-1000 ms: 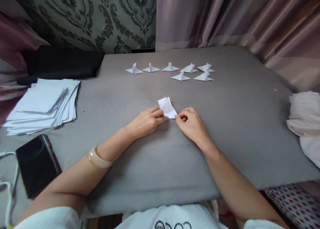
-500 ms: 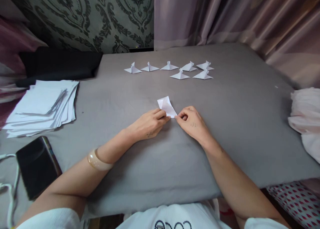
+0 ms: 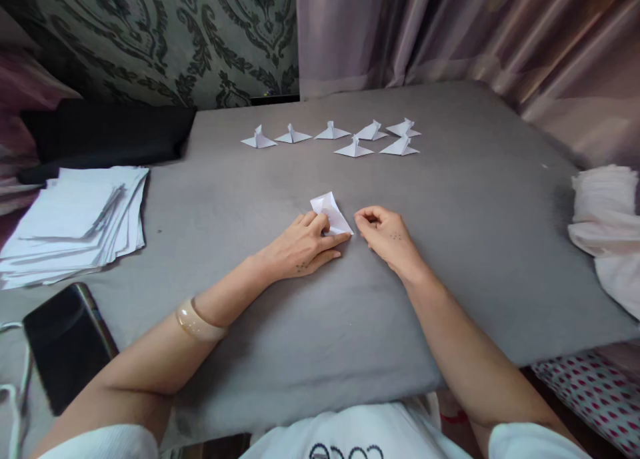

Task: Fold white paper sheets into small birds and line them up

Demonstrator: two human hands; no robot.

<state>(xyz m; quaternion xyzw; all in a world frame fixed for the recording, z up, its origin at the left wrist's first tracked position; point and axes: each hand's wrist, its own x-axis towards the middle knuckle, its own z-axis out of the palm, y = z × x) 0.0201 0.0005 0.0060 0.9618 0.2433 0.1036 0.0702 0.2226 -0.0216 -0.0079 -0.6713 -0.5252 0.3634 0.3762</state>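
Note:
A small folded piece of white paper [image 3: 338, 220] lies on the grey cloth in the middle, with one pointed corner towards the right. My left hand [image 3: 304, 244] holds it down from the left; its index finger stretches along the paper's near edge, while the other fingers are partly curled and cover its left side. Just right of that corner and apart from it is my right hand [image 3: 386, 233], thumb and fingertips drawn together in a pinch, with nothing visible in them. Farther back stand several folded white paper figures [image 3: 354, 149] with pointed wings.
A pile of white paper sheets [image 3: 75, 225] lies at the left, in front of a folded black cloth [image 3: 110, 135]. Nearer to me are a dark phone [image 3: 70, 345] and a white cable [image 3: 14, 412]. Bunched pale fabric [image 3: 605, 225] sits at the right edge of the grey-covered table [image 3: 475, 265].
My right hand has let go of the paper's right corner and moved slightly right. My left index finger has stretched out along the near edge. The view has shifted slightly.

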